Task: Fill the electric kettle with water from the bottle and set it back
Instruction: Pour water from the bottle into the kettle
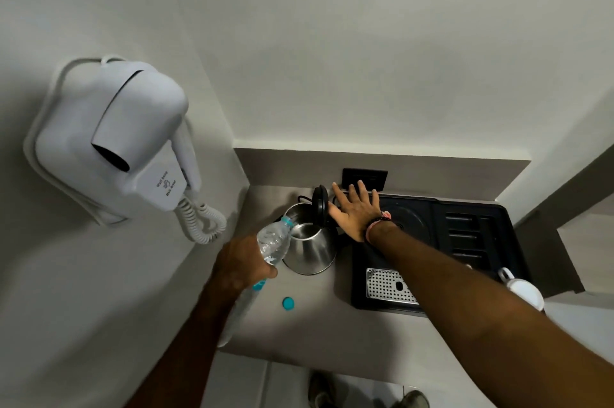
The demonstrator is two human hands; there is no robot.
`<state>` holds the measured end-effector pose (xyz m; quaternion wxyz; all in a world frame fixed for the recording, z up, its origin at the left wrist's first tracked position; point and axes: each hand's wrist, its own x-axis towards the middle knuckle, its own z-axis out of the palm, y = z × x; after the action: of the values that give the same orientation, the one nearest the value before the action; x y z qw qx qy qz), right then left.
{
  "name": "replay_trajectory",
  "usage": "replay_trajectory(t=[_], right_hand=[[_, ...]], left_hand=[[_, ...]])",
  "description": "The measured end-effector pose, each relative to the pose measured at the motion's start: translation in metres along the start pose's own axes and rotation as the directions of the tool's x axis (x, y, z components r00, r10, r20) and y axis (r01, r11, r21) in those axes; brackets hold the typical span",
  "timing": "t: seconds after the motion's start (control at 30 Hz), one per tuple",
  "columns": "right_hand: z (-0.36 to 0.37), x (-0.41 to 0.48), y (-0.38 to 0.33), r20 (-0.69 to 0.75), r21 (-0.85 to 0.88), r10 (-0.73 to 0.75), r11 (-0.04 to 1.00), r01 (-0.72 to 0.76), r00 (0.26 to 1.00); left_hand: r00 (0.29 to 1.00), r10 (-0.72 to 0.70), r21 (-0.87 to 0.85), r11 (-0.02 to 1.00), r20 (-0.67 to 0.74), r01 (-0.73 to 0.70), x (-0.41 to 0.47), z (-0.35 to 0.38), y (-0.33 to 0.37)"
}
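Observation:
A steel electric kettle (310, 249) stands on the grey counter, its black lid (320, 205) swung up and open. My left hand (241, 263) is shut on a clear plastic water bottle (272, 243), tilted so its uncapped mouth sits over the kettle's opening. The bottle's lower part runs back under my forearm. My right hand (357, 211) is spread flat with fingers apart, its thumb side against the raised lid. The blue bottle cap (288, 303) lies on the counter in front of the kettle.
A black tray (471, 241) with a round kettle base and a perforated metal drip grate (388, 286) sits right of the kettle. A white cup (523, 289) stands at its right edge. A wall hair dryer (123, 141) hangs at left, a black socket (364, 176) behind.

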<state>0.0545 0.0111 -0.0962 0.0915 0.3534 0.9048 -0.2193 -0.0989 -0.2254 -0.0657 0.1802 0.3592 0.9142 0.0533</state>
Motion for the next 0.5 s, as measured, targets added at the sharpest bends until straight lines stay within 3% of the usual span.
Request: replay_trajectory(t=[0.23,0.5], right_hand=[[-0.006,-0.004,-0.002,0.021,-0.015,-0.007,1.000,0.007,1.000],[-0.007,-0.005,-0.002,0.024,-0.012,-0.003,1.000,0.004,1.000]], left_hand=[[0.997,-0.016,0.128,0.992,0.079,0.005,0.005,-0.010,0.007],[0.989,-0.053,0.134,0.990,0.140,0.034,0.007,-0.015,0.007]])
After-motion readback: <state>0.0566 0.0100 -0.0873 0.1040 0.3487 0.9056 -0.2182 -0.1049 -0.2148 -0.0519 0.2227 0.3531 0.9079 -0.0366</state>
